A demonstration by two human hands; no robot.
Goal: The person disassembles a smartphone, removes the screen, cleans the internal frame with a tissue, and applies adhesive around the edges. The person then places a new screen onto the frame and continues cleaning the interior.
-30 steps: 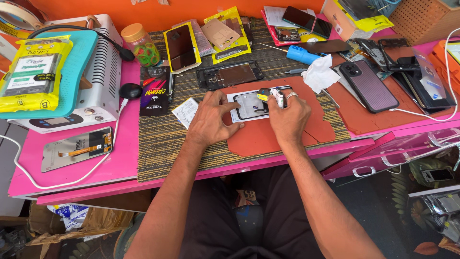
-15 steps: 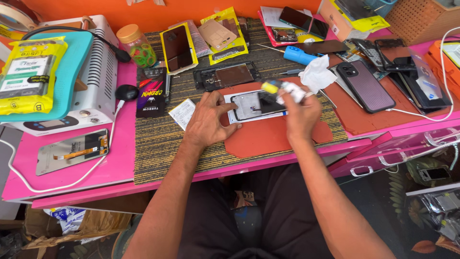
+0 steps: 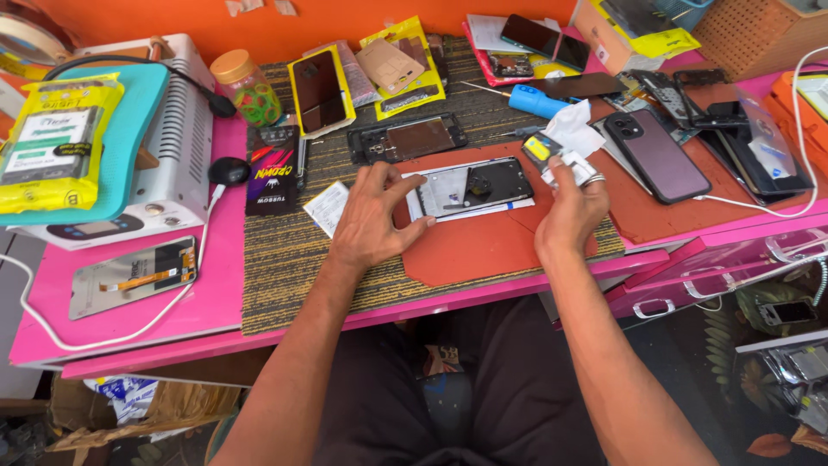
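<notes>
Head view: left hand [image 3: 373, 220] lies flat w/ fingers spread, pinning the opened phone frame [image 3: 470, 188] on the red mat [image 3: 483, 246] mid-surface, right hand [image 3: 569, 203] closed on a white wipe [image 3: 573, 138] beside it — prob cleaning step; next needs wipe on frame.

The opened phone frame [image 3: 470, 187] under the left hand [image 3: 373, 220] looks like bare grey metal with a dull sheen, lying on a matt, smooth rust-red mat [image 3: 483, 246] over a coarse woven brown cloth [image 3: 285, 259]. The right hand [image 3: 571, 211] pinches a crumpled white tissue [image 3: 573, 134], soft and papery, with a small glossy plastic bottle [image 3: 541, 148]. The tabletop [image 3: 129, 315] is glossy pink, the dark phone [image 3: 657, 155] has a smooth satin back, and the yellow packet [image 3: 60, 142] is shiny plastic film.
</notes>
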